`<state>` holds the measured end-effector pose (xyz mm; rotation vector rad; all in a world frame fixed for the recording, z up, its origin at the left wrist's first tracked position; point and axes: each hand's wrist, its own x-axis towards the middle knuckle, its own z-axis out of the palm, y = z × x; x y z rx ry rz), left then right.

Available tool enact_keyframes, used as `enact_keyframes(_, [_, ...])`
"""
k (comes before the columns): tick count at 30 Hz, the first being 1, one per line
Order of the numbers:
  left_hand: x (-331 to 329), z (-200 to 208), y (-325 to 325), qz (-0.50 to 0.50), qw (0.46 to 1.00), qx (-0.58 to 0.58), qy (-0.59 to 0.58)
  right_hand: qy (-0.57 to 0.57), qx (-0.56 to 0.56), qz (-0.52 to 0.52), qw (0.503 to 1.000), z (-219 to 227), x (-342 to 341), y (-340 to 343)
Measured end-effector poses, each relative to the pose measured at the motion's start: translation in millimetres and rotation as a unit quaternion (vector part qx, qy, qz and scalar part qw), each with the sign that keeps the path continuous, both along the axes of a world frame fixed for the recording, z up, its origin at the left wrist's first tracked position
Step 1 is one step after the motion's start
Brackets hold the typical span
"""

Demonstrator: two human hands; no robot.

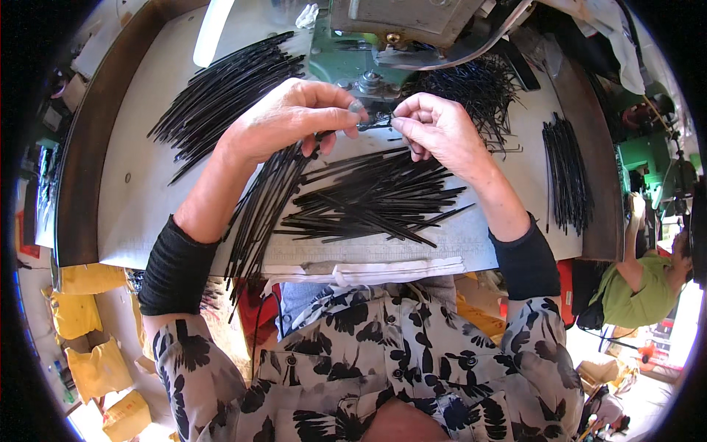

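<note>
Fingertips meet over the work: we see the thumb and fingers of the left hand (298, 119) and of the right hand (447, 136) pinched, apparently on opposite ends of one thin black strip (378, 126), just in front of the green machine base (326, 62). We judge that the two-ended hold keeps so slight a piece taut and steady beside the metal fitting (370, 82).

Long black strands (258, 206) run from beneath the left palm over the front edge; whether that hand also grips them, we cannot tell. Nearest the body, a loose middle pile (375, 191) lies within easy reach of both hands, probably for that reason. A combed sheaf (228, 96) sits to the left, a tangled heap (475, 88) behind the right hand, and a neat bundle (565, 177) at far right, apart, perhaps to prevent mixing.

Raised walls rim the pale counter (136, 214), likely checking strays. Beyond, we spot a co-worker (637, 291) in green.
</note>
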<state>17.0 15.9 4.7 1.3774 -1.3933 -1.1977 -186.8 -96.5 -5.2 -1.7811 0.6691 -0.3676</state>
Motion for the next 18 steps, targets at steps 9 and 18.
enact_keyframes(9, [-1.9, 6.7, 1.9, -0.017, 0.999, 0.011, 0.027, 0.005, -0.005, 0.005, 1.0, -4.4, -1.0, -1.1])
enact_keyframes(18, [-0.9, -9.9, -7.5, 0.049, 0.998, 0.026, 0.04, -0.019, 0.031, 0.015, 0.999, 1.7, 4.5, 10.0])
